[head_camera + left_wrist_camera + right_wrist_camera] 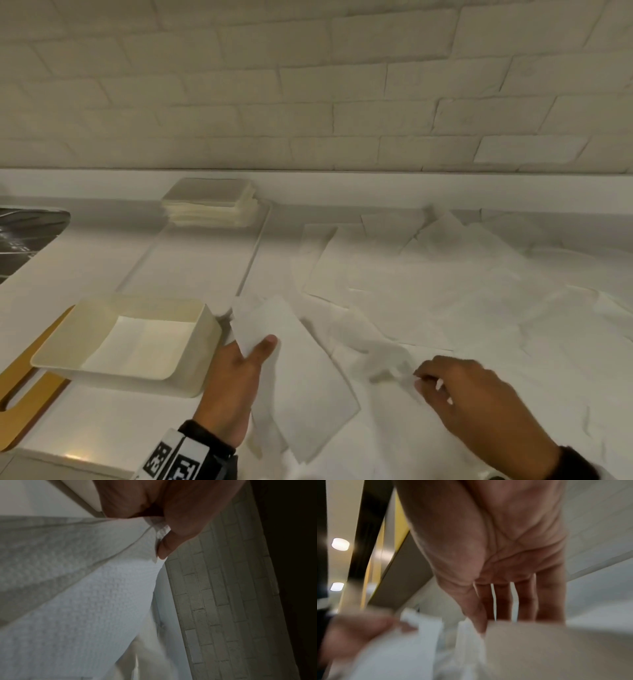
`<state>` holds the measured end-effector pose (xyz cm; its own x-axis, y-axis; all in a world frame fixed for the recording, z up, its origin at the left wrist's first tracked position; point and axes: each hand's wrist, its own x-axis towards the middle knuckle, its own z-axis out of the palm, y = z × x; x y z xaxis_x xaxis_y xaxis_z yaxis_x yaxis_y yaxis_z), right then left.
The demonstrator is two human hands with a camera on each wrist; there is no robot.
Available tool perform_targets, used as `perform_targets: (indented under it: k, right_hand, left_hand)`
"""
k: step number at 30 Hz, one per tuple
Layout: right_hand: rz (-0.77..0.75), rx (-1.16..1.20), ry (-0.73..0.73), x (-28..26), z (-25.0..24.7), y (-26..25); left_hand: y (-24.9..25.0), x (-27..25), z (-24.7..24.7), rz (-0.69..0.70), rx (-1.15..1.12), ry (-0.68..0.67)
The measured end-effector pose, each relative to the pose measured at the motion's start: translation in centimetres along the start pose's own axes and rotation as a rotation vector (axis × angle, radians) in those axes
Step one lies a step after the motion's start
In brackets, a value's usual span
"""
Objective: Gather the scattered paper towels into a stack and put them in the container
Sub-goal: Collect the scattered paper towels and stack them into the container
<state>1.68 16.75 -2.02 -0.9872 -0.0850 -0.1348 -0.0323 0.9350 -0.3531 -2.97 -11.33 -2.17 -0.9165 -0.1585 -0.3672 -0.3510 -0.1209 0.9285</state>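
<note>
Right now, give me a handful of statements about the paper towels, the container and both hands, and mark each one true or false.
1. The left hand holds a paper towel beside the container. True.
2. The container holds a full stack of towels. False: it shows only its bare floor.
3. The right hand pinches a paper towel edge on the counter. True.
4. All the towels are gathered. False: many scattered paper towels lie spread across the counter.

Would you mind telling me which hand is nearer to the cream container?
Left. The left hand, gripping a paper towel, sits just beside the container's right wall. The right hand is farther right, pinching another towel on the counter.
</note>
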Motion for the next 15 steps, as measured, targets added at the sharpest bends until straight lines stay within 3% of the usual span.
perform_targets:
  k: [3, 5, 8, 10, 12, 15]
  right_hand:
    - [-0.059, 0.305, 0.198, -0.4, -3.5, -2.1]
    - [-0.138, 0.436, 0.254, -0.3, -4.2, -4.1]
    - [-0.238, 0.464, 0.176, 0.2, -2.0, -6.9]
    - [-0.259, 0.283, 0.059, 0.8, 0.4, -8.1]
    - [-0.251, 0.311, 0.002, 1.4, 1.0, -8.8]
    - [-0.165, 0.691, 0.196, 2.7, 0.6, -8.2]
  left_hand:
    - [-0.3, -0.3, 0.3, -0.051, -0.043, -0.03]
    - [-0.2, -1.0, 1.3, -0.087, -0.04, -0.086]
    - [0.9, -2.5, 3.3, -0.176, -0.153, -0.252]
    - [1.6, -2.9, 3.9, -0.215, -0.274, -0.338]
    - [1.7, -2.5, 3.5, -0.162, -0.28, -0.377]
    - [0.9, -0.8, 2.0, -0.049, -0.131, -0.313]
